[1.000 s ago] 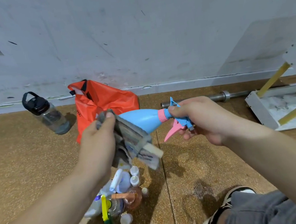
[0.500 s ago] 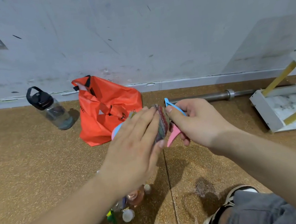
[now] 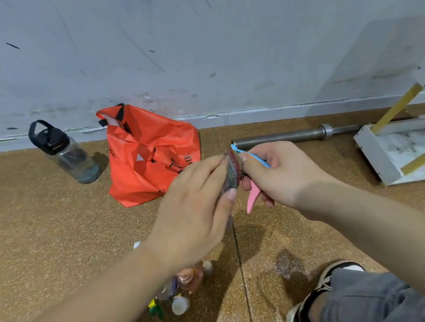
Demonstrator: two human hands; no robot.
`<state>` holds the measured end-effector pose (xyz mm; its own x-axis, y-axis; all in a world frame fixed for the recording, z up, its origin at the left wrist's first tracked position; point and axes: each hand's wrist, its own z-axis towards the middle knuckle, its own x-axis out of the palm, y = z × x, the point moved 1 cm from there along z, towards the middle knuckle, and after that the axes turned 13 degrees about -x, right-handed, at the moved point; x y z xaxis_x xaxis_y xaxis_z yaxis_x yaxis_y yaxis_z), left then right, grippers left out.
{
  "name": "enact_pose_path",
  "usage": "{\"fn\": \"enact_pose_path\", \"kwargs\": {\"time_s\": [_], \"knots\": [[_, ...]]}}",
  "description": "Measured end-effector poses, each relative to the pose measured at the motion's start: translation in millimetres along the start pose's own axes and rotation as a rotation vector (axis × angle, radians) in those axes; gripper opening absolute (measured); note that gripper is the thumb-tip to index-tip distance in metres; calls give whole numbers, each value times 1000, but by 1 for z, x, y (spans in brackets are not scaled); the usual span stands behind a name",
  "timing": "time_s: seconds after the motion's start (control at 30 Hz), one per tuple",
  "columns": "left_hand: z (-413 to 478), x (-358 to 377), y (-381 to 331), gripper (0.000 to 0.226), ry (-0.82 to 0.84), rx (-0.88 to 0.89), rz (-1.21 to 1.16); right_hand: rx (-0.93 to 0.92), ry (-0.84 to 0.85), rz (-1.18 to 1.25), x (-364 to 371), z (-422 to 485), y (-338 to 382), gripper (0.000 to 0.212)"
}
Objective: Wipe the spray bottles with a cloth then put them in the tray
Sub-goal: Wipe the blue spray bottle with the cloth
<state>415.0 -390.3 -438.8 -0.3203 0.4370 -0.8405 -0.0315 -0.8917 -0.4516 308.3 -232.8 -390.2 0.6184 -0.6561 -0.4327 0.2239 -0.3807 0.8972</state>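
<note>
My right hand (image 3: 281, 176) grips the head of a spray bottle (image 3: 253, 200); only its pink trigger and a thin blue part of the nozzle show. My left hand (image 3: 193, 212) holds a dark patterned cloth (image 3: 233, 174) against the bottle's neck, right beside my right thumb. The blue body of the bottle is hidden behind my left hand. Both hands are raised above the cork-coloured floor. Several other small bottles (image 3: 189, 280) lie on the floor under my left forearm, partly hidden by it.
An orange bag (image 3: 148, 153) and a clear water bottle (image 3: 67, 153) with a black cap stand by the wall. A metal bar (image 3: 284, 138) lies along the skirting. A white tray-like frame (image 3: 378, 155) with yellow bars sits at the right. My shoe (image 3: 327, 283) is at the bottom right.
My left hand has slid the cloth along the blue bottle from its body up to the neck. The bottle's body, visible a second ago, is now covered.
</note>
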Motion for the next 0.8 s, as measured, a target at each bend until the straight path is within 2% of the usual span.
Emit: {"fn": "enact_pose_path", "kwargs": {"time_s": [0.07, 0.1, 0.17, 0.23, 0.27, 0.3, 0.37, 0.47, 0.53, 0.67, 0.8], "knots": [[3, -3, 12, 36, 12, -116, -86, -11, -22, 24, -4, 0, 0, 34], [4, -3, 19, 30, -4, -269, -190, -15, -43, 25, -6, 1, 0, 33], [8, 2, 28, 32, -12, -764, -577, -18, -76, 14, -11, 3, -2, 32], [7, 13, 34, 36, 71, -1240, -1065, -15, -95, 16, -14, 4, -6, 31], [5, 16, 35, 37, 133, -1369, -1254, -15, -101, 23, -16, 5, -7, 30], [3, 14, 33, 37, 187, -1422, -1378, -15, -109, 38, -18, 6, -8, 30], [-1, 9, 28, 35, 230, -1425, -1494, -21, -131, 75, -23, 7, -10, 31], [-4, 11, 25, 39, 223, -1437, -1545, -23, -151, 98, -24, 6, -12, 34], [-2, 13, 21, 43, 162, -1434, -1491, -6, -147, 108, -21, 6, -14, 33], [-7, 18, 29, 46, -46, -1347, -971, 19, -106, 115, -16, 2, -13, 28], [-4, 5, 39, 41, -99, -959, -455, -17, -126, 101, -17, 0, -8, 19]]}}
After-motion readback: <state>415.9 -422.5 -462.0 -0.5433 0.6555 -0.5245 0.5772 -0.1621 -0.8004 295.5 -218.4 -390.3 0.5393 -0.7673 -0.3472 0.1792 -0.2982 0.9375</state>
